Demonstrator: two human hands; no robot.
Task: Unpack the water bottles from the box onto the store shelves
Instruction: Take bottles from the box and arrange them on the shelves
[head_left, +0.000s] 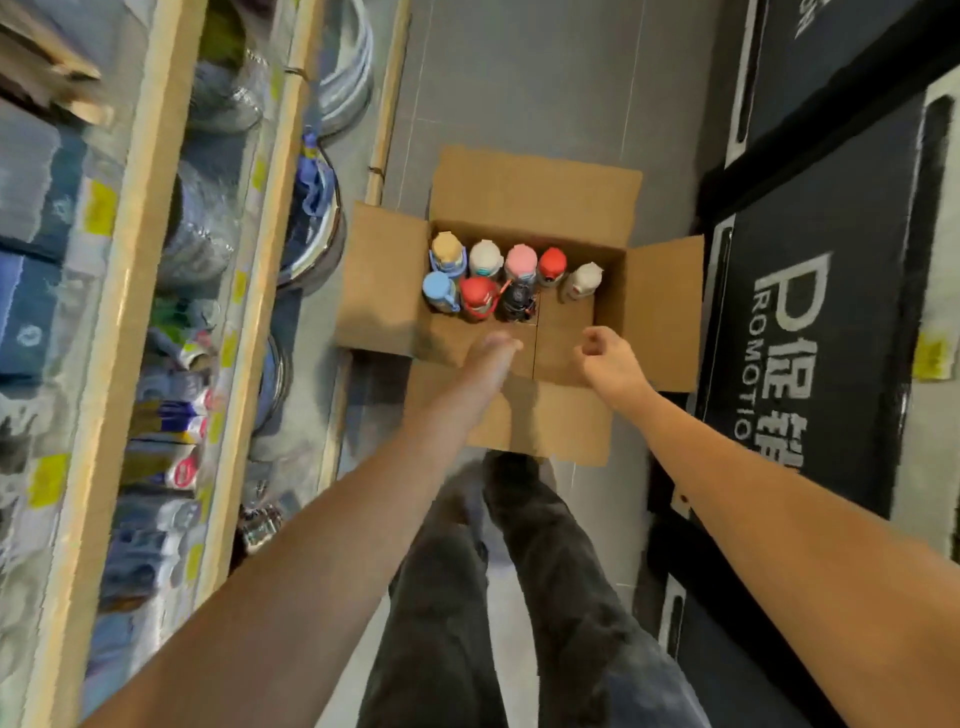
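An open cardboard box (660, 312) stands on the grey floor with all its flaps folded out. Several water bottles stand upright inside, seen from above by their lids: tan (447, 248), white (485, 256), pink (521, 261), red (552, 264), another white (584, 279), blue (439, 289), a larger red (479, 294) and black (516, 298). My left hand (496, 349) reaches over the near edge of the box, blurred and empty, just short of the black bottle. My right hand (608, 358) hovers over the near right side with fingers loosely curled, holding nothing.
Wooden store shelves (127, 291) run along the left, packed with goods and yellow price tags. Black promotional display units (810, 322) stand on the right. My legs in dark trousers (519, 597) stand in the narrow aisle just before the box.
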